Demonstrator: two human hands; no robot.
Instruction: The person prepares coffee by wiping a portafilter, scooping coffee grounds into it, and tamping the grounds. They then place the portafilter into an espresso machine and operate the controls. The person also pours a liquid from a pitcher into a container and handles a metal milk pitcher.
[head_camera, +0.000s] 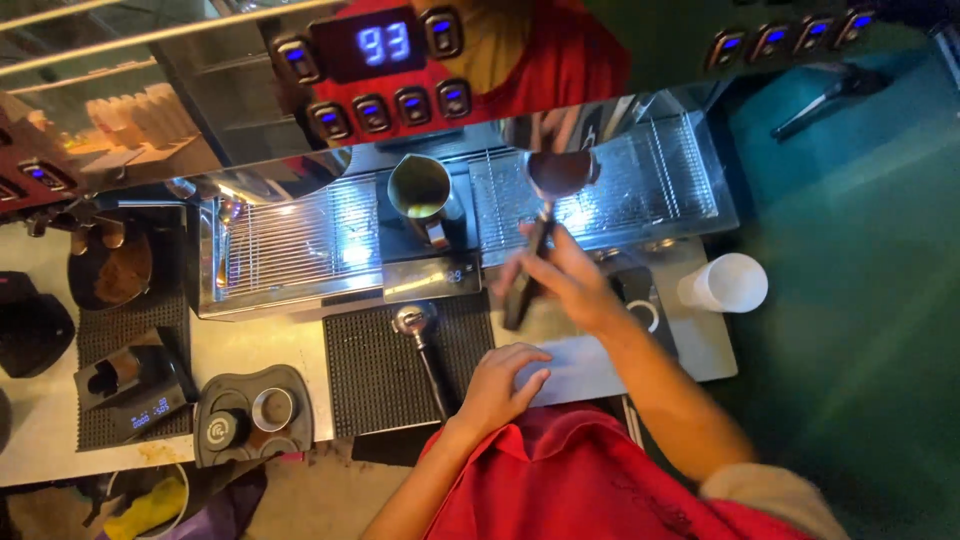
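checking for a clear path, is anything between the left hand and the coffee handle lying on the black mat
Nothing visible. The left hand rests beside the coffee handle on the black mat, with no object between them.

Coffee bar / café work station, seen from above. Big commercial espresso machine (480, 90) with mirrored steel front, lit blue buttons and a digital readout. Long steel drip tray grate (300, 240) under it, small milk pitcher (420, 190) standing on a scale. Portafilter (545, 215) with ground coffee held over the grate; second portafilter (420, 335) lying on a black rubber tamping mat (380, 390). Left side: knock box (110, 265) with spent coffee grounds, small digital scale (145, 400), tamper stand (250, 415). White paper cup (725, 283) on the counter to the right. Light counter top, dim greenish floor. Barista gear throughout, not a home kitchen.
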